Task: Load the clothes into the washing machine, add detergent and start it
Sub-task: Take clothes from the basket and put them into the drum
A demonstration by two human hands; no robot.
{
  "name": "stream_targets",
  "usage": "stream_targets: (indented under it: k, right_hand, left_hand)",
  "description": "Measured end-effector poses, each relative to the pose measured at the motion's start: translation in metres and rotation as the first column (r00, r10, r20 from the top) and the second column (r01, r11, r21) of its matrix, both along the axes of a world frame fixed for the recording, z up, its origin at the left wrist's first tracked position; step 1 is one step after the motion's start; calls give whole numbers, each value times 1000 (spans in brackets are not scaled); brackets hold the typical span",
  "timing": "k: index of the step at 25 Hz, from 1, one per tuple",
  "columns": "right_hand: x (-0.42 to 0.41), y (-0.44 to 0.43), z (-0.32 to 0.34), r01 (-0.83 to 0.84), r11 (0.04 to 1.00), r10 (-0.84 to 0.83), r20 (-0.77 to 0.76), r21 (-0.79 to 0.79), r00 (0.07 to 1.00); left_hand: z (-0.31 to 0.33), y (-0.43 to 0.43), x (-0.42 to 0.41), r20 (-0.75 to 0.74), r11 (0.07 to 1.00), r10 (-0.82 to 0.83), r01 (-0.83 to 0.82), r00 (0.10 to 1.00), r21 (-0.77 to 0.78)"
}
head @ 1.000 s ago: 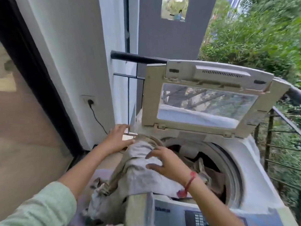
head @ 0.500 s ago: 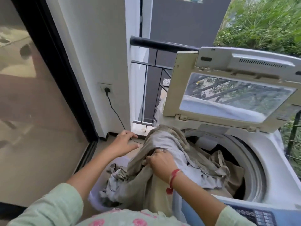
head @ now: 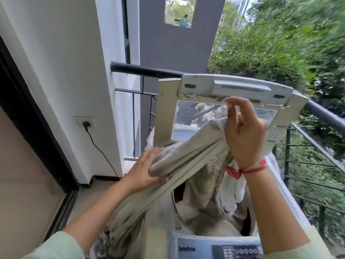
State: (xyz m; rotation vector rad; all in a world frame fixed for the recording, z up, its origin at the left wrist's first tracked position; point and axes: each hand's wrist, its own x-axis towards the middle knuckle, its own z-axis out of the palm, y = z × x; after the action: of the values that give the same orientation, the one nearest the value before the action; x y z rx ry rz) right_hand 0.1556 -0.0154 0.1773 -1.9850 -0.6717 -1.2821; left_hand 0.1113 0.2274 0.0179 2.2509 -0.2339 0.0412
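Holding right hand [head: 244, 139]: beige garment [head: 186, 157] pinched in curled fingers.
Left hand [head: 141, 171]: garment clasped, lower-left.
Surface: washing machine [head: 196, 248] beneath fingers; balcony railing [head: 325, 115] beyond.

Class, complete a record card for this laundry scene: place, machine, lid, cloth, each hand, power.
place: balcony, railing, greenery beyond
machine: washing machine, top-loading, clothes in drum
lid: lid raised upright
cloth: beige cloth stretched between both hands, lower end hanging outside machine
left hand: left hand grips its lower part
right hand: right hand holds bunched upper end above drum
power: plug in wall socket
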Motion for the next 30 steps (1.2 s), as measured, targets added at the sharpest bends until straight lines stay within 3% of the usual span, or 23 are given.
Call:
stream_targets:
  k: [3,5,6,7,8,9,10,11,13,14,15,17,20,22,23,24,27,30]
  right_hand:
    - [14,-23,-13,143,989,-144,-9,-24,990]
    - [26,-56,-59,349,926,-373,-212,-144,903]
    - [30,-71,-82,365,881,-465,-419,-299,780]
    - [30,-81,-104,281,824,-559,-630,-491,539]
    - [27,-84,-118,104,735,-666,-685,-670,295]
    - [24,-78,-128,-46,641,-746,-636,-766,199]
    - [23,-65,-133,-116,560,-787,-570,-821,235]
    - [22,-42,-137,-132,565,-746,-573,-814,338]
    - [18,21,-139,-215,697,-473,-665,-684,578]
    - [14,57,-143,-330,699,-322,-691,-635,648]
    - [8,93,-148,-445,633,-228,-701,-634,675]
    - [-3,159,-173,-576,358,-274,-673,-734,687]
    - [-6,207,-227,-573,-101,-525,-446,-813,725]
    - [-6,222,-248,-552,-312,-592,-296,-773,750]
    - [-7,225,-251,-546,-334,-586,-284,-769,759]
    - [-9,227,-252,-553,-289,-561,-330,-781,759]
    - [-24,217,-233,-617,-48,-427,-543,-785,723]
    - [-40,196,-185,-663,98,-345,-650,-742,677]
  left_hand:
    - [-23,-16,3,-73,997,40,-34,997,73]
    - [-38,-22,-5,-145,993,53,-37,988,112]
    - [-46,-20,-12,-173,991,57,-35,983,126]
    - [-51,-17,-19,-187,990,77,-54,979,129]
    - [-58,-10,-25,-186,988,113,-91,976,123]
    - [-65,0,-31,-190,983,163,-142,968,118]
    - [-73,12,-35,-214,975,209,-186,954,123]
    - [-82,26,-42,-247,963,254,-221,935,155]
    - [-100,50,-56,-339,931,323,-233,883,280]
    - [-108,60,-64,-384,919,340,-217,858,329]
    - [-115,67,-72,-417,914,351,-210,838,348]
    - [-125,80,-86,-461,915,369,-228,807,333]
    - [-144,90,-104,-500,913,380,-227,779,340]
    - [-160,94,-117,-535,914,383,-226,753,337]
    - [-165,94,-121,-558,917,384,-233,736,324]
    - [-169,94,-126,-571,920,383,-243,726,308]
    - [-165,91,-133,-544,920,389,-291,743,261]
    - [-150,91,-125,-462,907,419,-385,782,170]
